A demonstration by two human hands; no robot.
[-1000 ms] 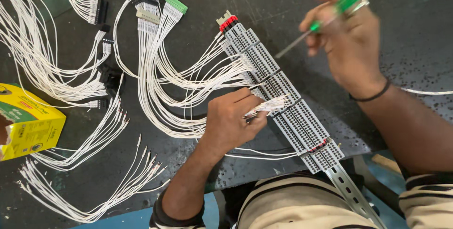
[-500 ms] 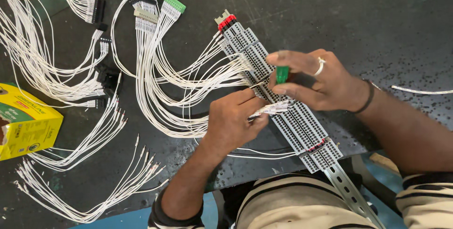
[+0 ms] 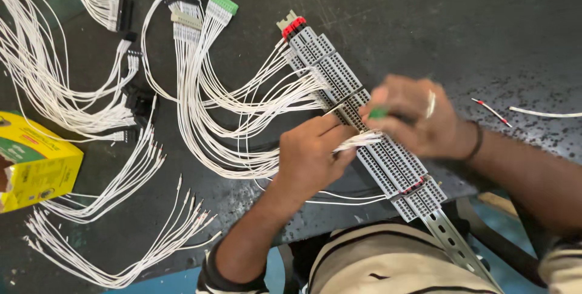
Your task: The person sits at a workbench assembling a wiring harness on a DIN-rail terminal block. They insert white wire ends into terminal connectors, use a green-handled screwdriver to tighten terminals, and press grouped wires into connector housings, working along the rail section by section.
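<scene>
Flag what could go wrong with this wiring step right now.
1. The right hand is motion-blurred with the screwdriver tip at the terminal strip; it may slip into the left hand pinching wires beside it.
2. The strip overhangs the table edge on its rail; pressure could shift it.

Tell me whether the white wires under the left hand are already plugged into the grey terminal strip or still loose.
Cannot tell. The left hand pinches white wires against the grey terminal strip; their tips are hidden under the blurred right hand.
</scene>
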